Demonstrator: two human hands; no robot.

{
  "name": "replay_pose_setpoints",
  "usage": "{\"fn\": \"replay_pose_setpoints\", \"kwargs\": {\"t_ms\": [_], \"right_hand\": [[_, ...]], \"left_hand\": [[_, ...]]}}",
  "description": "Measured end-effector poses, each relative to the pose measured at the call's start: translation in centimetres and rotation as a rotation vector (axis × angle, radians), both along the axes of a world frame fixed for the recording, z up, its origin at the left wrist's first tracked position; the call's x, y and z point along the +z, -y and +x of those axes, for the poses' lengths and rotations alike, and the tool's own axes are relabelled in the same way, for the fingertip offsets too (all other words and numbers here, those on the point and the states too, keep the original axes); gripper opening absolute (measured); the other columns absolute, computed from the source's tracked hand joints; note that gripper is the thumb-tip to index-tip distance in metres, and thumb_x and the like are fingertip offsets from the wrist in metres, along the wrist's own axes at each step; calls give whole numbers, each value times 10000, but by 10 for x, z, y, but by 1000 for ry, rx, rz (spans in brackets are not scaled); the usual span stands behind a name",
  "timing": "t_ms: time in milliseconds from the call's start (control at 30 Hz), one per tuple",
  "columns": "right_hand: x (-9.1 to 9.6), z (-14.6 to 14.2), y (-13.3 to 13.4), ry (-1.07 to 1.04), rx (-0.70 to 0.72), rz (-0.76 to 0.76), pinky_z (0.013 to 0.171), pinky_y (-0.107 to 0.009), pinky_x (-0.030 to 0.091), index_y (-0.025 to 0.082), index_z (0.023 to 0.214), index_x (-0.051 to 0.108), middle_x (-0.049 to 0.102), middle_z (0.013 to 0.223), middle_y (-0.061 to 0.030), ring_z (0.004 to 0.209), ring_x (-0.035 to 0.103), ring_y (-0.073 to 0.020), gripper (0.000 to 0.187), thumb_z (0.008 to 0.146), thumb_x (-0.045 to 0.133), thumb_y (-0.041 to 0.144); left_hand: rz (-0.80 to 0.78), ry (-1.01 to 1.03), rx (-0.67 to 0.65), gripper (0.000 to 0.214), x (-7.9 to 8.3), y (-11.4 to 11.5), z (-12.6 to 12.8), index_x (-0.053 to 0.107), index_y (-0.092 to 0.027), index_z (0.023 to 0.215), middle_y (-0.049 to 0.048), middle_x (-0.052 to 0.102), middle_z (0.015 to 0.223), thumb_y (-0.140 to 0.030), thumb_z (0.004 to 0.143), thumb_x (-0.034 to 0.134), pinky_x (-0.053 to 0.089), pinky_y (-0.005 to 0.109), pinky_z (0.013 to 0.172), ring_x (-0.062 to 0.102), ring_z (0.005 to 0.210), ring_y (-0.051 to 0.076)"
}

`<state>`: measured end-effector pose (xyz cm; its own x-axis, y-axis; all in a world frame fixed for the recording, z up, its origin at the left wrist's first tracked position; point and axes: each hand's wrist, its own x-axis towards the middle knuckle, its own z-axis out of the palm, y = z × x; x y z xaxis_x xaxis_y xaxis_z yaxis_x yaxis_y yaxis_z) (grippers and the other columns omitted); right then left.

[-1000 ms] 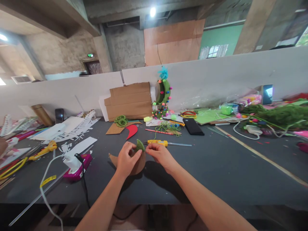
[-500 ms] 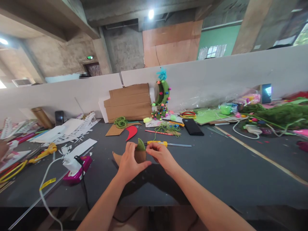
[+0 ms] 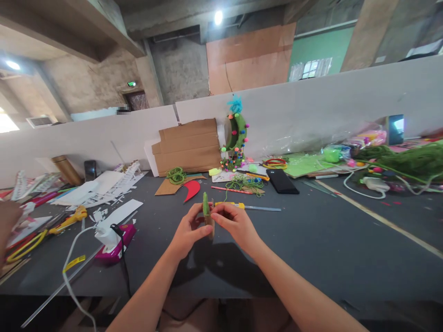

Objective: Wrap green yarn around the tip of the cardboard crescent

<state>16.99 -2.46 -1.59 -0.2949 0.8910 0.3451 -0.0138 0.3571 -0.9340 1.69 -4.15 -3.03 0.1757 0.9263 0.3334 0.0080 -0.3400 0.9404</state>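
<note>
Head view: cardboard piece (image 3: 209, 223), its upper part wrapped in green yarn, stands nearly edge-on at mid-view, above the dark table (image 3: 311, 258); taken as clock centre, 12 o'clock pointing away from the person. Left hand (image 3: 188, 236) has it between thumb and fingers, a holding grip. Right hand (image 3: 237, 226) is at the piece's 3 o'clock side, thumb and fingertips pinched narrow; cannot tell whether anything thin sits between them. Yellow tool (image 3: 238, 205) lies partly behind the right hand, between 2 and 3 o'clock. Loose green yarn (image 3: 246, 182) at 2, black phone (image 3: 282, 181) farther out. Red curved piece (image 3: 192, 189) at 11; green yarn coil (image 3: 176, 175) beyond it. Pompom-dotted green ornament (image 3: 241, 133) at 1. Purple power strip (image 3: 128, 239) between 8 and 9.
</note>
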Motion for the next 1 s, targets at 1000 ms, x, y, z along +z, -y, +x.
{"fn": "replay_pose_setpoints", "kwargs": {"t_ms": [1000], "right_hand": [[-21,-8,-7,458,-205,252,540,-261,345,209,653,516,577,616,2,587,511,-161,123,757,518,274]], "left_hand": [[-263,165,33,355,-15,-5,-11,658,-163,981,41,679,850,-169,640,561,458,234,607,600,716,159]]}}
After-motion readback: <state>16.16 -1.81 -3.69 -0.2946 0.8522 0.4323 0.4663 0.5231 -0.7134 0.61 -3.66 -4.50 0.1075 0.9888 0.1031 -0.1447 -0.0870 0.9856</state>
